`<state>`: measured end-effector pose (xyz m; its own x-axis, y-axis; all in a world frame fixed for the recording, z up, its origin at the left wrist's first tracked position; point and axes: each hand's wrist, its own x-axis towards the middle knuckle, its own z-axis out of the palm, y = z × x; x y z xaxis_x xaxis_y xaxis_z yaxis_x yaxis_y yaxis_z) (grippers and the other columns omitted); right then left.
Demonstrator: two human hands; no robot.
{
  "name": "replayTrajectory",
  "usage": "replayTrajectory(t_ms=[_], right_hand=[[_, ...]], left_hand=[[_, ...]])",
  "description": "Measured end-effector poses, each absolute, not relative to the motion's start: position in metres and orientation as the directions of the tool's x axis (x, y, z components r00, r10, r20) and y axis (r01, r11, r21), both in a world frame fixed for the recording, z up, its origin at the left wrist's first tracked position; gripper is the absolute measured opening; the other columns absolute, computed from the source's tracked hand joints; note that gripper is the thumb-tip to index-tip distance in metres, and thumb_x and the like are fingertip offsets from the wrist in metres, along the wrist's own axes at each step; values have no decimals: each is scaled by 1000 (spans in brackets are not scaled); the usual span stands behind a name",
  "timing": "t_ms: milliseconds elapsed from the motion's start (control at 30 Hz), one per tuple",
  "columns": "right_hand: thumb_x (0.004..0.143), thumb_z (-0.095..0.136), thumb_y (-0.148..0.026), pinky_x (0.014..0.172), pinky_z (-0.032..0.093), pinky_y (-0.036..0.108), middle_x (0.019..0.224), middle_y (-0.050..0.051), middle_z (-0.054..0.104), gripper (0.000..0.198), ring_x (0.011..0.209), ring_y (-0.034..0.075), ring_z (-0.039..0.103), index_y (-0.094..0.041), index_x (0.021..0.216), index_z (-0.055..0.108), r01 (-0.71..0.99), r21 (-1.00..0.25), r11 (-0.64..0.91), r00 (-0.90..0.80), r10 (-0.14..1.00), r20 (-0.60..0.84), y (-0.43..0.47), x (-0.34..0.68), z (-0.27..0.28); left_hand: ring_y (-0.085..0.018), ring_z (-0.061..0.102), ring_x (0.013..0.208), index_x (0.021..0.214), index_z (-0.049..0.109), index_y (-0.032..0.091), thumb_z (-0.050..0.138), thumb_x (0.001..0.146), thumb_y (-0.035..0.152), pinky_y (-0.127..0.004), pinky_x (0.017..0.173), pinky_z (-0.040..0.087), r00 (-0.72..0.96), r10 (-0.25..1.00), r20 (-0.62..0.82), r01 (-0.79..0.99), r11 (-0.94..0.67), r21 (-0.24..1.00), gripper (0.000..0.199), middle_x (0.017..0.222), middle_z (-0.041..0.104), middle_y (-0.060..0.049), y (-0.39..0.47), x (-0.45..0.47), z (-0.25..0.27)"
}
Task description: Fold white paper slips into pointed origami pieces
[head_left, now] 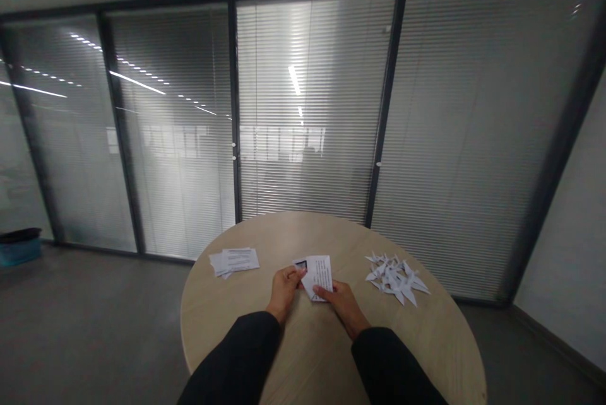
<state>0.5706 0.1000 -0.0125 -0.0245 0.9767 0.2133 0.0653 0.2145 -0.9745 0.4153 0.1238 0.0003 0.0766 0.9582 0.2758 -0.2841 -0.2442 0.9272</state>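
A printed sheet of paper, partly folded, is held between my two hands above the middle of the round table. My left hand pinches its left side, near a small dark printed picture. On the lower right of the paper, the thumb of my right hand presses on top while the other fingers go behind it. To the left lies a small stack of printed paper sheets. A pile of folded white paper pieces with pointed ends, like origami cranes, lies on the right.
The round wooden table stands close to a glass partition with blinds. A blue bin with a dark rim is on the grey floor at far left. A pale wall rises at the right.
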Motion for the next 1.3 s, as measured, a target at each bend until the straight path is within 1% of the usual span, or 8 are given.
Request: replayTrajectory(t_ms=[167,300,400,500,700,900,1100,1300], right_hand=[[59,76,-48,78,51,41,91,13,74,48,85,32,68,-10,88,73,76,-971,228,8,973,229,98,571,-10],[58,76,-49,80,51,42,91,12,74,48,87,32,68,-12,89,73,63,-967,246,57,967,250,97,572,-8],[58,77,-48,80,51,42,91,13,74,48,86,32,68,-12,89,73,57,-968,244,67,967,247,97,571,-8],[57,77,-50,79,51,43,91,13,74,49,86,32,68,-12,88,73,61,-969,241,58,968,245,97,571,-9],[57,76,-52,79,51,42,90,13,74,51,86,32,68,-12,89,73,64,-975,213,6,977,214,94,569,-5],[57,76,-51,79,51,42,89,13,74,50,86,32,68,-12,88,74,60,-977,205,-4,979,205,94,569,-5],[56,76,-52,81,51,43,90,13,74,48,87,33,68,-14,86,74,61,-971,229,59,971,233,95,571,-6],[59,75,-52,79,51,43,91,12,74,46,88,34,67,-14,85,73,64,-967,246,104,962,251,93,571,-4]], left_hand=[[-17,61,58,69,70,11,75,57,49,-28,61,48,149,967,207,-364,-141,921,40,65,69,-6,122,418,-1],[-19,64,62,72,72,10,76,55,51,-31,67,50,241,956,165,-356,-71,932,44,66,70,-8,117,421,-2],[-19,64,64,74,73,10,75,59,51,-30,68,49,268,943,196,-341,-98,935,44,68,70,-9,116,422,-3],[-18,62,61,69,72,10,74,59,52,-27,62,47,230,950,212,-289,-141,947,43,65,69,-9,120,420,-8],[-13,52,49,60,67,12,70,60,56,-23,52,39,180,947,267,-151,-241,959,45,52,60,-3,134,417,-18],[-11,47,45,54,63,13,69,62,55,-22,47,33,150,938,312,-75,-304,950,43,46,55,0,131,416,-12],[-16,59,56,70,71,12,74,55,54,-26,58,46,245,948,203,-233,-146,962,44,66,68,-7,122,420,-6],[-16,61,58,71,73,12,75,56,53,-26,61,49,315,938,147,-161,-99,982,43,68,70,-8,119,421,-8]])
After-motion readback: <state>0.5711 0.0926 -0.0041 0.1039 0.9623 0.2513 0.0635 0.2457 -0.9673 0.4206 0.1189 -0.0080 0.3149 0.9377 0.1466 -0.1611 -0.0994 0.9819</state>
